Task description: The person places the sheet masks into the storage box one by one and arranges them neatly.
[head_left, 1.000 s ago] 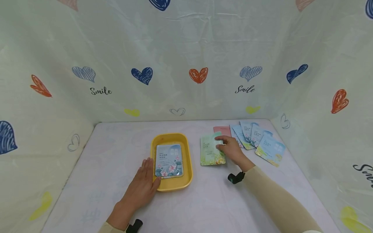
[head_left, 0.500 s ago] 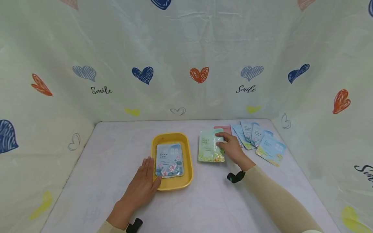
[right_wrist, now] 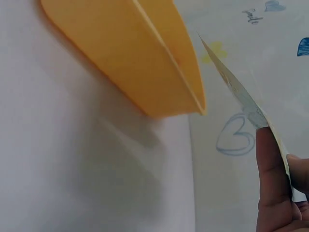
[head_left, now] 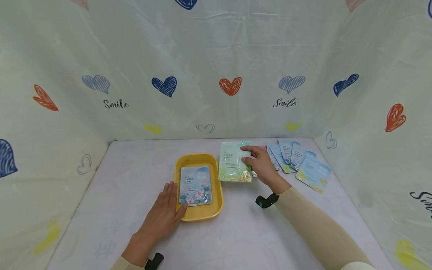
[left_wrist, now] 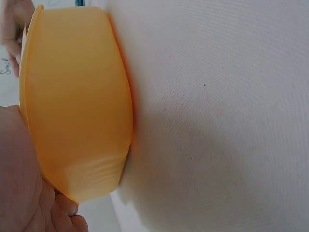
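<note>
A flat green packet [head_left: 233,163] with printed flowers hangs above the table, just beyond the right rim of a yellow tray [head_left: 216,195]. My right hand [head_left: 264,167] pinches its right edge between thumb and fingers. In the right wrist view the packet [right_wrist: 241,92] appears edge-on, raised and tilted next to the tray [right_wrist: 125,53]. Inside the tray lies a blue flowered packet [head_left: 195,185]. With fingers straight, my left hand [head_left: 161,215] rests against the tray's left side, its thumb at the near rim.
Several blue packets [head_left: 313,172] lie fanned out at the back right of the white table [head_left: 246,228]. A pink packet [head_left: 261,149] beside them is mostly covered by the right hand and the green packet. A curtain [head_left: 199,48] printed with hearts encloses the table.
My right hand has lifted the green packet off the table and carried it left and away from me, towards the tray. The left hand and the tray have stayed in place.
</note>
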The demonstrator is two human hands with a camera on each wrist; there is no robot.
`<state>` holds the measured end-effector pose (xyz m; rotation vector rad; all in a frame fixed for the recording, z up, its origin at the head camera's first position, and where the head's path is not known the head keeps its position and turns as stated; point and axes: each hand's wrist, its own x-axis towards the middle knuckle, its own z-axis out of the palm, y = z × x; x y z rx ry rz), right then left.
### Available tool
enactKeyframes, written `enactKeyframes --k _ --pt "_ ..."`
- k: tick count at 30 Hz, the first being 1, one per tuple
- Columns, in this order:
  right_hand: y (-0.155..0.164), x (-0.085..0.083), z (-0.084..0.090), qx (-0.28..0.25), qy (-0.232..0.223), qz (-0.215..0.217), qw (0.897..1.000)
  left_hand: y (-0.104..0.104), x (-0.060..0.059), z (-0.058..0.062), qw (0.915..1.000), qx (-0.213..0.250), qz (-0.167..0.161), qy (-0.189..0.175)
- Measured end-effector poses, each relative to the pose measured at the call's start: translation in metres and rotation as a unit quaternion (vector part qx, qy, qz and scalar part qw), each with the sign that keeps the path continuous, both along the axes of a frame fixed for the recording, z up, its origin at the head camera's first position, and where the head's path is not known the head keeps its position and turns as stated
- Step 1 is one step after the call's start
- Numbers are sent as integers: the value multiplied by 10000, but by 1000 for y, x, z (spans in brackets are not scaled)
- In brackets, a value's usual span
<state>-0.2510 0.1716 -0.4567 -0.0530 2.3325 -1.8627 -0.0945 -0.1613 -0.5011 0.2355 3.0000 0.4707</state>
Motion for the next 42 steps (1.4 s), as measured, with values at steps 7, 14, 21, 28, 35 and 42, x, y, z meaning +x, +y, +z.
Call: enactKeyframes --k 7,14,21,28,35,42 --pt "-41 3 3 -103 -11 416 9991 0 1 -1 9998 11 -32 190" --pt "-80 8 -4 106 144 1059 9942 1 2 -1 9990 77 -79 432" --pt "-109 13 -10 425 31 1346 9900 1 2 1 9986 -14 -104 526" --pt "-125 18 -16 898 111 1635 9824 1 1 -2 9984 -117 -113 541" --pt "-132 21 -17 1391 56 2014 9696 1 1 -2 9983 -170 -139 543" --pt "-132 18 -14 2682 762 2479 9278 1 1 -2 9983 -108 -132 564"
